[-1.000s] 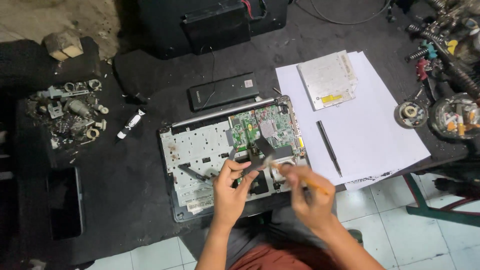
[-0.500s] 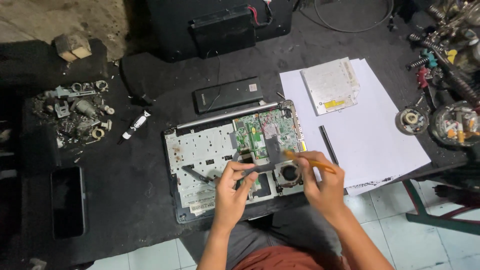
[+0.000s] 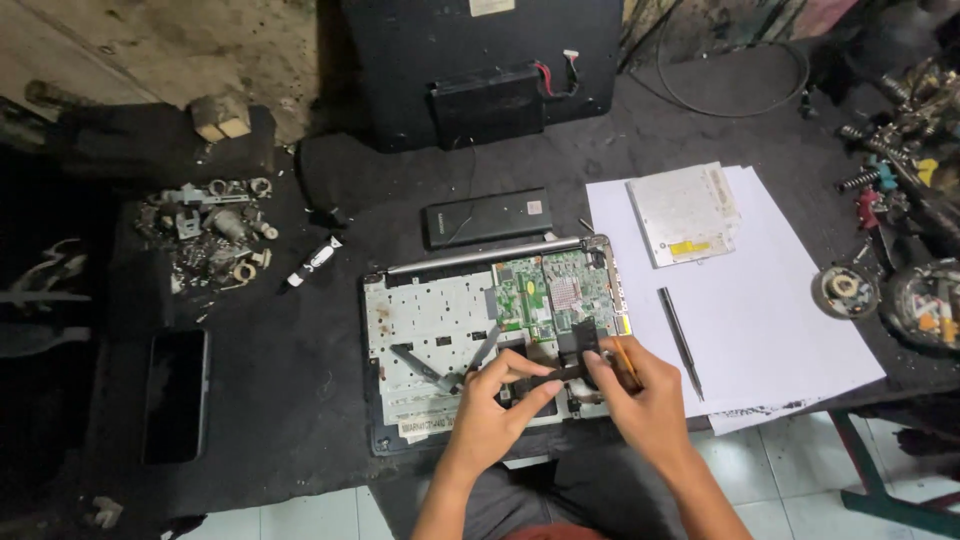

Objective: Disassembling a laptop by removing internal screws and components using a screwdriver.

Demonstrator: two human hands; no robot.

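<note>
An opened laptop base [image 3: 430, 320] lies on the dark table, its green circuit board [image 3: 545, 295] exposed at the right. My left hand [image 3: 495, 405] and my right hand [image 3: 640, 395] meet over its front right part. Both pinch a small black part [image 3: 572, 368] between the fingertips, just above the board. My right hand also holds an orange-handled tool [image 3: 625, 358] that sticks out toward the board. What lies under my hands is hidden.
White paper sheets [image 3: 760, 300] at the right carry a flat optical drive [image 3: 685, 212] and a black pen-like tool [image 3: 680, 340]. A black battery pack [image 3: 487, 218] lies behind the laptop. Loose metal scrap [image 3: 215, 235] sits at the left, a dark phone [image 3: 176, 395] lower left, tools [image 3: 900, 170] far right.
The view has shifted slightly. My hands stay over the laptop's right front part, now closer together on the small black part, which hides the fan seen earlier.
</note>
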